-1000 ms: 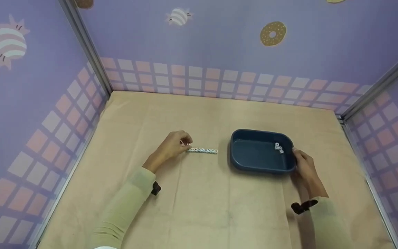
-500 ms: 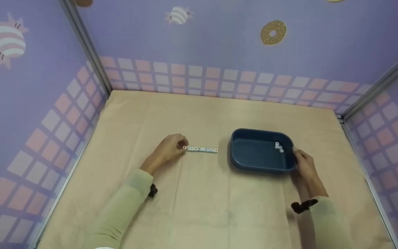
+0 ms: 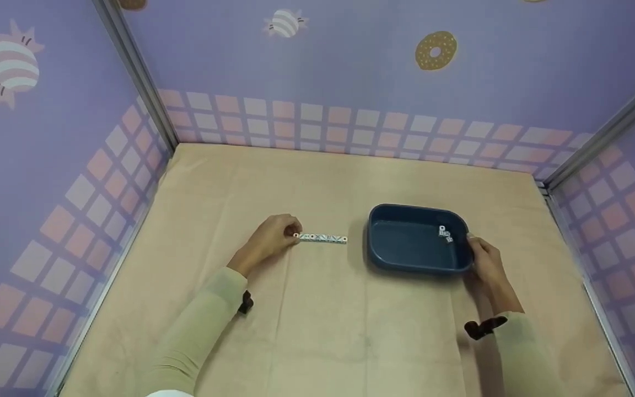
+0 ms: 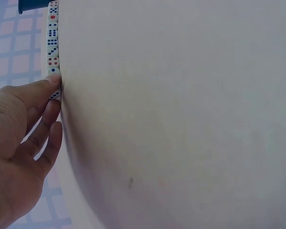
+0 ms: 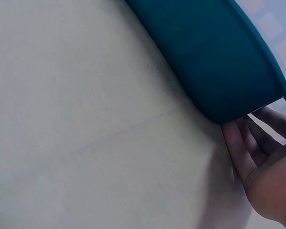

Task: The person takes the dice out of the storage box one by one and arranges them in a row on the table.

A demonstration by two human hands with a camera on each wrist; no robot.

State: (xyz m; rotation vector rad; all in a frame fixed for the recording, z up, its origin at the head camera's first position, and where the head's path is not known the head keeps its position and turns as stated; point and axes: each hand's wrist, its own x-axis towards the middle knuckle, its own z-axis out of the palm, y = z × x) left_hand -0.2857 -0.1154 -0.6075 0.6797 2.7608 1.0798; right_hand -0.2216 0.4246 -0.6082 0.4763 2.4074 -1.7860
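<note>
Dice (image 4: 52, 42), red/blue pips (image 4: 53, 17), left hand (image 3: 268, 237) pinching

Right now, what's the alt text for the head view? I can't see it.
A left hand pinches the end of a straight row of dice on a beige cloth. Nearby, a right hand holds a blue tray with a few loose dice inside.

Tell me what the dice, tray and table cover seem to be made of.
Dice: probably plastic, smooth, with rounded corners and coloured pips.
Tray: likely moulded plastic, smooth, its rim faintly shiny.
Table cover: apparently matt cloth, given its creases, though no weave shows.
</note>
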